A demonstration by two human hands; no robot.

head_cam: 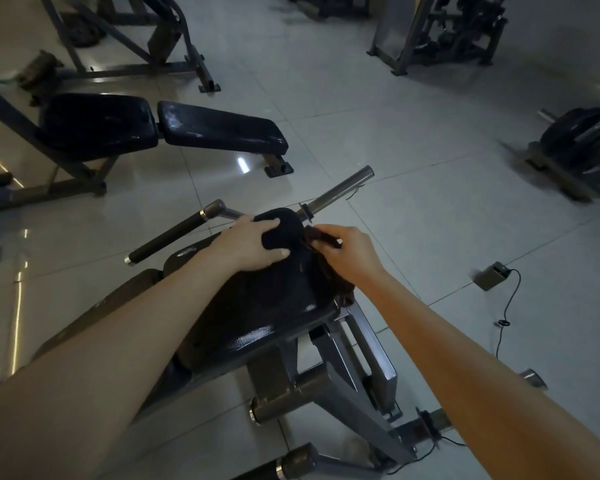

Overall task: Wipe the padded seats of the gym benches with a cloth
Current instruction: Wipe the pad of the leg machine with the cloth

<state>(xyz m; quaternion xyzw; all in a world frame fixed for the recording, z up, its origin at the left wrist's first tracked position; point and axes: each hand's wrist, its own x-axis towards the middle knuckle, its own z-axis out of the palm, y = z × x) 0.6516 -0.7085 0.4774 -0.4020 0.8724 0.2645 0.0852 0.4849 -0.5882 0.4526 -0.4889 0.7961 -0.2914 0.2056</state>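
The left hand (253,244) grips a dark rounded pad (286,221) at the twelve o'clock end of the padded seat (257,306). The right hand (350,254) pinches a dark cloth (342,296) draped over the seat's three o'clock edge. Another bench (187,126) stands at ten o'clock, and weight plates (579,133) lie at two.

Glossy dark padded seat (257,306) on a matt grey metal frame (354,375) — soft cloth (329,268), shiny floor tiles (395,109).

A gym: padded benches (163,128), weight plates (579,133), steel machine frames (440,32), tiled floor (413,140).
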